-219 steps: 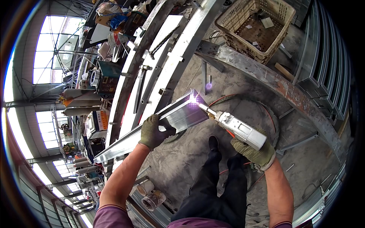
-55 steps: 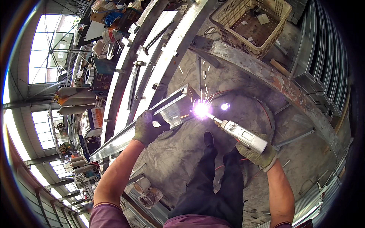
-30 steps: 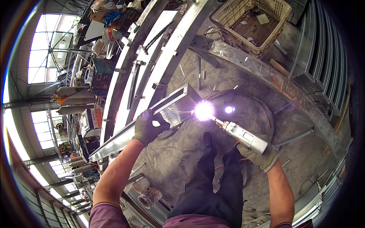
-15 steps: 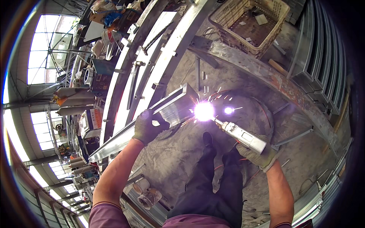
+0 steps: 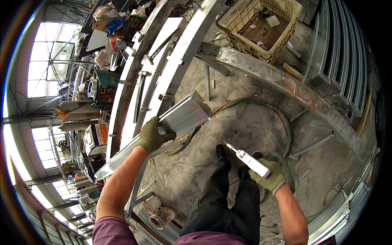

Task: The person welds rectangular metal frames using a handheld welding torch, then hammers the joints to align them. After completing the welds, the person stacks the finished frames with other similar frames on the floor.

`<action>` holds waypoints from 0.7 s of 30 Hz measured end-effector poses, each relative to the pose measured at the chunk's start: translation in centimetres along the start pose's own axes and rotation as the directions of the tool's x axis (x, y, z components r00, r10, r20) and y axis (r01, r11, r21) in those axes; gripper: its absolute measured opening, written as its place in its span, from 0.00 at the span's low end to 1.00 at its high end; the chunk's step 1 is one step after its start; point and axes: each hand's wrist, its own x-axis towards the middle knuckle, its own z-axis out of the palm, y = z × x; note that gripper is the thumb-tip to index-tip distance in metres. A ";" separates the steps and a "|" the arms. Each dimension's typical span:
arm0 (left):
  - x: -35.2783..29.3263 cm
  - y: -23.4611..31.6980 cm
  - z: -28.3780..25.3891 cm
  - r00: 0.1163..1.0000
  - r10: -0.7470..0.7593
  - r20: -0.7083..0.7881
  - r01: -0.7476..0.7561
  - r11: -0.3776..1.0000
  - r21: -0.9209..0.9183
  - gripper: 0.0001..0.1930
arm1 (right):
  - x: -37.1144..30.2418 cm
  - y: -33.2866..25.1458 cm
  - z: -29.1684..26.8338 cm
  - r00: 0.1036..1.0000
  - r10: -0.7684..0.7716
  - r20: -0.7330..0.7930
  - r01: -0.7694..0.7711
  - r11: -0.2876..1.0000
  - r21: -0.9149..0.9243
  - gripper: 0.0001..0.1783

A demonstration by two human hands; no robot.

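A long, straight silver metal profile (image 5: 185, 116) slants across the left side, its far end cut to a hollow edge. My left hand (image 5: 153, 134), in an olive work glove, grips the profile's near side partway along. At the profile's lower far corner a small spot glows pinkish. My right hand (image 5: 269, 175), gloved alike, is wrapped around a white, boxy welding gun (image 5: 253, 162) with a narrow nozzle. The nozzle points up and left, well apart from the profile, and no arc shows at its tip. A green-sleeved hose hangs by my right hand.
A steel workbench frame (image 5: 173, 73) runs along the left, and a scuffed beam (image 5: 269, 75) crosses to the right. A cream plastic crate (image 5: 261, 34) stands beyond it. Stacked metal profiles (image 5: 343, 61) lie far right. A hose loop (image 5: 281, 112) rests on the concrete floor.
The bright welding arc and its sparks have gone out. My right hand has drawn the welding gun back, down and away from the profile. My left hand stays on the profile.
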 end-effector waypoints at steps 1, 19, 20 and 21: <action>0.0 0.0 0.0 1.000 -0.002 0.007 0.002 1.000 0.000 0.40 | -0.5 0.3 0.3 1.000 0.009 0.000 -0.009 1.000 0.012 0.15; -1.9 -1.7 3.5 0.962 0.157 -0.224 -0.164 0.986 -0.011 0.34 | -3.0 -3.3 0.2 0.986 -0.097 -0.137 0.068 0.977 -0.200 0.18; -2.0 -2.1 3.9 0.964 0.130 -0.231 -0.141 0.989 -0.033 0.34 | -3.2 -5.3 -0.2 0.986 -0.004 -0.166 -0.018 0.991 -0.132 0.19; -2.0 -1.8 3.7 0.970 0.138 -0.199 -0.148 0.988 -0.036 0.35 | -3.4 -4.7 0.4 0.955 -0.122 -0.270 0.080 0.984 -0.162 0.17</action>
